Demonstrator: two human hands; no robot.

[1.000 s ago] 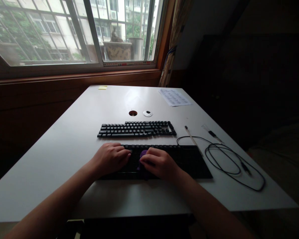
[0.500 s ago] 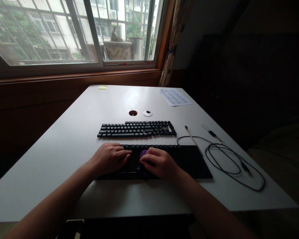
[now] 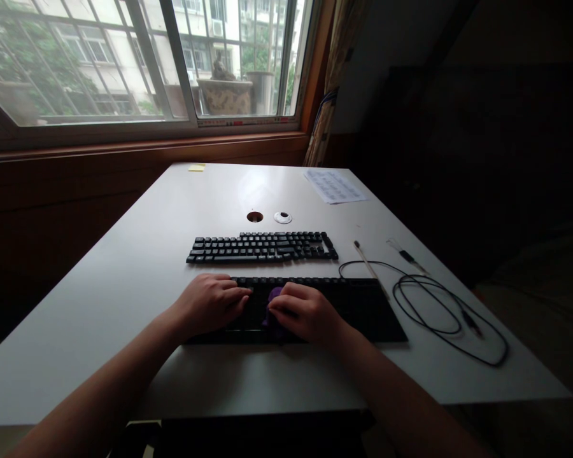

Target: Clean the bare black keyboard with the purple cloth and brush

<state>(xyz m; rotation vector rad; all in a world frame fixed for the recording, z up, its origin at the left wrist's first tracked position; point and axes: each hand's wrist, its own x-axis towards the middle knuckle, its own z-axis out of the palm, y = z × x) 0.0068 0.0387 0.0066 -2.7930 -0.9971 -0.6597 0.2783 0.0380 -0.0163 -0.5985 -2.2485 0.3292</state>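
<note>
A black keyboard base (image 3: 363, 312) lies near the front of the white table, with a row of keys along its back edge. My left hand (image 3: 214, 302) rests on its left part, fingers bent together; whether they grip anything is hidden. A purple cloth (image 3: 274, 294) is pinched in my right hand (image 3: 305, 310), over the middle of the base. Behind the base, loose black keycaps (image 3: 262, 248) stand laid out in rows like a keyboard.
On the right of the white table (image 3: 100, 286) lie a coiled black cable (image 3: 401, 299), a thin brush (image 3: 365, 261) and a wire keycap puller (image 3: 408, 256). Farther back are printed paper (image 3: 335, 186), a round white cover (image 3: 282, 217), a table hole (image 3: 254, 217) and yellow notes (image 3: 197, 167).
</note>
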